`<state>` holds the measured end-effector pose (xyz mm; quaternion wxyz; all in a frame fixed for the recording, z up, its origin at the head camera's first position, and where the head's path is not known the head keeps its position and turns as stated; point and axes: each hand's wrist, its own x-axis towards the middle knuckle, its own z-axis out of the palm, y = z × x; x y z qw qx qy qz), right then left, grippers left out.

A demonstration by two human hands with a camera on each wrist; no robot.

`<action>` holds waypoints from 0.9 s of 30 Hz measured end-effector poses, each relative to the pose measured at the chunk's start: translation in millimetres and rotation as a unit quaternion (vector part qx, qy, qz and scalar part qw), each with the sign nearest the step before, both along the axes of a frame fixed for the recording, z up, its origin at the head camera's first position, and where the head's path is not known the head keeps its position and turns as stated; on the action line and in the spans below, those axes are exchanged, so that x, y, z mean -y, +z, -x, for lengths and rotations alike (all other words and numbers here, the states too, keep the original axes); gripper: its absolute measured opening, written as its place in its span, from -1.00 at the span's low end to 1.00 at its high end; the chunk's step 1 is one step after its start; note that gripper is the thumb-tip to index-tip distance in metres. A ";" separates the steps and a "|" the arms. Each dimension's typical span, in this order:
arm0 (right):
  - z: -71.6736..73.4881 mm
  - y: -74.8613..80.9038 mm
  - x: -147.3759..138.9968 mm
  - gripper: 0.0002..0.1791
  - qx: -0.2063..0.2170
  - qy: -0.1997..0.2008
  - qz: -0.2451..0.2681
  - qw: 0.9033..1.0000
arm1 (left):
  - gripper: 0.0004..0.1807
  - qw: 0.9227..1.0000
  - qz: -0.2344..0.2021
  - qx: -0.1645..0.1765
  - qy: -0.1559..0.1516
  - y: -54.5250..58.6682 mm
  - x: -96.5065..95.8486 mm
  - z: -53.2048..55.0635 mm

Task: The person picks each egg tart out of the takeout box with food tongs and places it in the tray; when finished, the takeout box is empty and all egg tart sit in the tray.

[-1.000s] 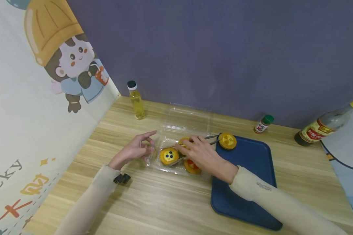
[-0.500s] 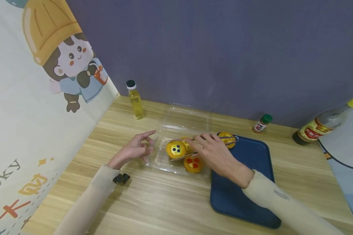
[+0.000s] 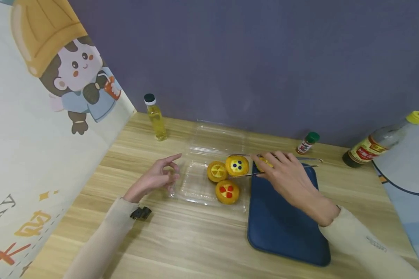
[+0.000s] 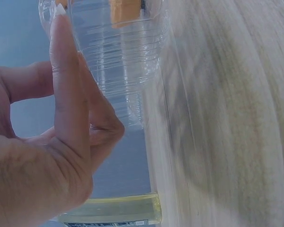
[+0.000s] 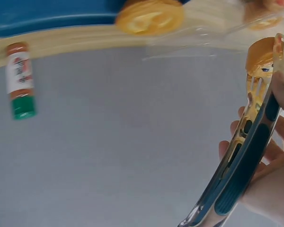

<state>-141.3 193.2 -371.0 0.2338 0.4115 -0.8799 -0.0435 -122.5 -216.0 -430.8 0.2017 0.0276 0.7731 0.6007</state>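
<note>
Between the tong tips: tart with three dark blue dots (image 3: 237,166), over the right end of the container, near the tray's top-left corner; looks raised in the right wrist view.
Tongs (image 5: 246,165): metal with blue-green grip pads, tips on either side of the dotted tart.
Right hand (image 3: 283,176): fingers and thumb wrapped on the tongs, squeezing the arms together; above the tray.
Lattice tart (image 3: 217,171): in the container, just left of the dotted one; contact unclear.
Red-topped tart (image 3: 227,192): in the container, on the near side of the other two.
Fourth tart (image 5: 151,19): at the tray's top-left corner, partly behind the right hand in the head view.
Container (image 3: 193,182): clear plastic, lid (image 3: 216,139) folded back toward the wall.
Left hand (image 3: 157,178): at the container's left edge, index straight, other fingers bent; can't tell if it has hold of the rim.
Tray (image 3: 286,221): dark blue, right of the container.
Back edge of table (image 3: 181,236): oil bottle (image 3: 157,124) left, green-capped jar (image 3: 307,143) and yellow-capped sauce bottle (image 3: 371,147) right.
</note>
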 end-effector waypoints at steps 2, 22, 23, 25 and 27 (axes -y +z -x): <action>1.1 -0.8 -11.9 -0.35 -0.008 -0.010 0.009 1.000 | -0.06 1.000 0.003 -0.004 0.000 -0.1 0.8 0.3; 13.6 -24.2 -139.7 -0.10 -0.019 -0.106 0.038 0.993 | -0.08 1.000 -0.006 -0.011 -0.002 -5.5 6.2 -0.2; 14.2 -26.3 -145.1 -0.08 -0.014 -0.111 0.039 0.993 | -0.08 1.000 -0.006 -0.013 -0.004 -5.7 5.9 0.1; 14.1 -30.6 -155.3 -0.12 0.000 -0.121 0.039 0.992 | -0.08 1.000 -0.005 -0.014 -0.006 -6.0 5.2 0.8; 13.5 -34.3 -163.8 -0.33 0.013 -0.129 0.035 0.991 | -0.08 1.000 -0.006 -0.013 -0.008 -6.4 4.1 1.5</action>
